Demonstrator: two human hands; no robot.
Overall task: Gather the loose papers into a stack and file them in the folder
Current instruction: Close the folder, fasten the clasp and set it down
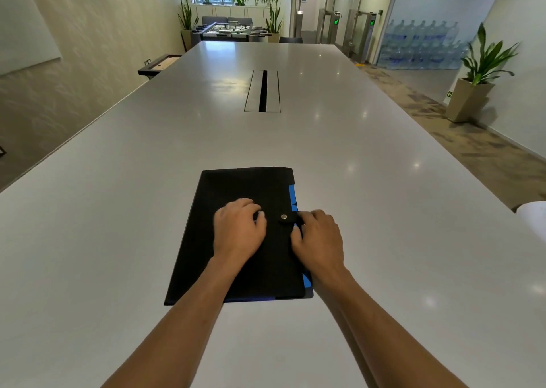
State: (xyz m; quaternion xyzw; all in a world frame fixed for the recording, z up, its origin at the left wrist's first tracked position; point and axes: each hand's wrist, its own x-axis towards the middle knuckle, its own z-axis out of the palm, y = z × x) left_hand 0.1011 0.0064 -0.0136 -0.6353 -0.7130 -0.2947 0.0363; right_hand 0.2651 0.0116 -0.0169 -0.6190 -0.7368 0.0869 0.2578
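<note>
I had the folder (236,237) flat on the surface (384,210), close in front of me. My left hand (237,229) lay on the cover, fingers curled and holding nothing, to pin it down. My right hand (319,237) had its grip pinched on the snap tab (288,217) at the folder's edge, probably working the clasp. A white sheet (531,213), perhaps paper, lay well right of that grip.

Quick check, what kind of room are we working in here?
Most likely an office common area or meeting space: a long white conference table with a cable slot, a foosball table at the far end, and access turnstiles beside stacked water bottles.
</note>
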